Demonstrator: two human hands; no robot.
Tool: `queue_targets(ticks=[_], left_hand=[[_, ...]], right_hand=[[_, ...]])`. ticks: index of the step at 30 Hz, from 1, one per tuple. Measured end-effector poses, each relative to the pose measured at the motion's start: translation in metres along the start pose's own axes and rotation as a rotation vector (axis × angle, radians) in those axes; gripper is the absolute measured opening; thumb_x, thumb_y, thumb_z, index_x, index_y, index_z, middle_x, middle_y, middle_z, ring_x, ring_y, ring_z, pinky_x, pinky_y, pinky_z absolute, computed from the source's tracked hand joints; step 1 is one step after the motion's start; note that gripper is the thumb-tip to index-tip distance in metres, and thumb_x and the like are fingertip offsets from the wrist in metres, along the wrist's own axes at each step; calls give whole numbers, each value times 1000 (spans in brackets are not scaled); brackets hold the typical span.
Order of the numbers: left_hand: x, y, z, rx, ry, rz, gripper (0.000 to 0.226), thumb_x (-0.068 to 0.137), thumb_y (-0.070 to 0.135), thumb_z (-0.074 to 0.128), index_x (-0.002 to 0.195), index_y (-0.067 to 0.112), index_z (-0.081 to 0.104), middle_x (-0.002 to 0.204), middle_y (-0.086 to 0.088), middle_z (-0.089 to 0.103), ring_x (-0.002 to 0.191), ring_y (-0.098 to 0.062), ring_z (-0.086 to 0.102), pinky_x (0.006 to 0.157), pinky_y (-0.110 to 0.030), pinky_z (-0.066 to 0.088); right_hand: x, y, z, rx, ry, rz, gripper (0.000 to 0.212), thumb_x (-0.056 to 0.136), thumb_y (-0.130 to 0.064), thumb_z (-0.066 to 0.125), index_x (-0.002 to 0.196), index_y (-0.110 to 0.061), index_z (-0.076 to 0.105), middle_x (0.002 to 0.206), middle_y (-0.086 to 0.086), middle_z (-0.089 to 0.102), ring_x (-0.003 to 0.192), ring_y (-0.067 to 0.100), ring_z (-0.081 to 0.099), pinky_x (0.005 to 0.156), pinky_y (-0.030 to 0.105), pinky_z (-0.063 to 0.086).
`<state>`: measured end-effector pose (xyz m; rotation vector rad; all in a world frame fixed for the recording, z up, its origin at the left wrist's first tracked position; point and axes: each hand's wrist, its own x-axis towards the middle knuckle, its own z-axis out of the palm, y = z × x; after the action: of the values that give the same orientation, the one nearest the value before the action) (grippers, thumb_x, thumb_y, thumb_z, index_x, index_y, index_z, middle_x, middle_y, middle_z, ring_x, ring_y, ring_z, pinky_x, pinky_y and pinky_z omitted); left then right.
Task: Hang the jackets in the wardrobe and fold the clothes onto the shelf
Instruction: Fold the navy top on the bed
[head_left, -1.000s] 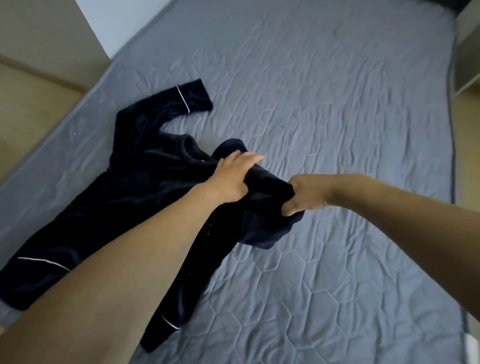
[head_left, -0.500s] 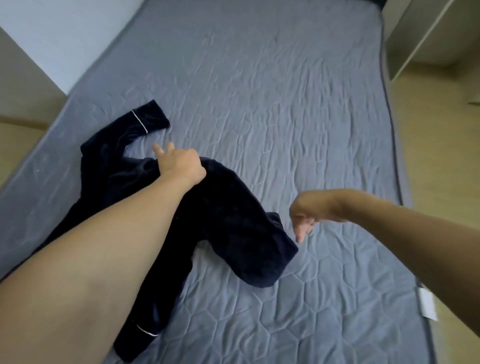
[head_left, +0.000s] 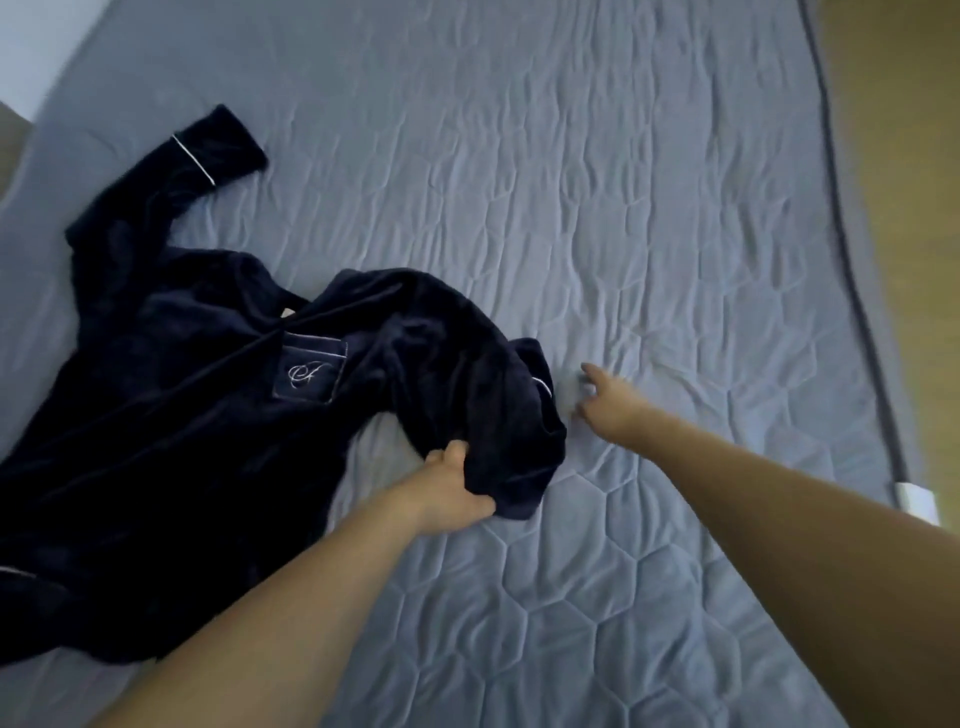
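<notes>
A dark navy velvet pyjama top (head_left: 208, 415) with white piping and an embroidered chest pocket (head_left: 309, 374) lies spread on the grey quilted bed (head_left: 597, 208). One sleeve reaches to the upper left, the other is bunched toward the middle. My left hand (head_left: 454, 486) grips the lower edge of that bunched sleeve. My right hand (head_left: 605, 400) hovers just right of the sleeve's cuff with fingers spread and holds nothing.
The mattress edge (head_left: 852, 260) runs down the right side, with wooden floor (head_left: 909, 156) beyond it. A small white tag (head_left: 917, 501) sits at that edge. A pale wall shows at the top left corner.
My left hand has let go of the shoulder area and now grips the bunched sleeve lower down. My right hand has opened beside the cuff. The pocket side now faces up.
</notes>
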<state>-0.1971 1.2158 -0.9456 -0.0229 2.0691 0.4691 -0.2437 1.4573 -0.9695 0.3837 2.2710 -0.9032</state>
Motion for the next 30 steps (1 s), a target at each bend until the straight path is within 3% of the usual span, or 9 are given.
queue_targets(ticks=[3,5,8,11,16,19,22,27,30], left_hand=[[12,-8,15,-130,102,13,74,82,51,59,145,30,25,144,0,33,123,-21,46,93,-29,37],[17,-12,15,-173,131,5,68,82,48,58,141,30,29,141,1,39,120,-21,49,92,-30,39],[19,-14,16,-270,143,-5,69,82,45,60,141,28,29,131,4,50,112,-16,53,94,-30,43],[9,-1,16,-352,157,148,78,82,47,64,148,24,28,136,7,50,124,-11,49,106,-32,41],[1,33,26,-397,473,125,12,89,19,54,100,18,56,97,-2,66,95,-25,63,86,-37,52],[2,74,42,-223,491,151,25,91,17,53,115,22,49,109,4,51,93,-19,54,77,-28,41],[9,112,49,35,589,195,34,95,21,48,128,19,44,130,-3,45,111,-26,51,84,-34,41],[33,158,23,58,977,88,22,95,20,36,94,10,55,107,-12,61,99,-33,55,71,-40,43],[54,162,6,216,768,128,39,96,16,37,133,19,47,142,-6,44,128,-31,37,95,-50,43]], right_hand=[[35,-20,17,53,4,-24,53,91,-20,49,143,-27,40,155,1,24,138,33,25,117,42,19],[42,-34,21,88,-41,-94,23,88,-18,55,107,-29,63,149,0,28,137,28,24,116,38,19],[28,-50,25,337,-149,-204,19,83,-5,60,70,-16,51,116,0,51,108,17,49,93,25,43],[-4,-51,18,384,-157,-216,13,85,-9,57,73,-13,53,69,-1,52,62,9,52,54,17,41],[-55,22,-49,471,281,10,9,84,-18,60,77,-17,55,67,-1,52,66,16,50,62,28,37],[-95,98,-97,787,444,205,4,83,-13,61,87,-11,61,75,6,56,66,19,53,56,27,39],[-127,161,-115,896,428,312,22,83,-12,66,105,-13,63,65,4,51,55,16,45,54,28,36],[-126,191,-89,899,289,349,21,90,-28,65,104,-12,63,78,3,57,65,16,51,62,30,44],[-106,178,-63,1011,143,366,39,86,-44,67,116,-19,59,102,1,64,83,16,61,72,33,50]])
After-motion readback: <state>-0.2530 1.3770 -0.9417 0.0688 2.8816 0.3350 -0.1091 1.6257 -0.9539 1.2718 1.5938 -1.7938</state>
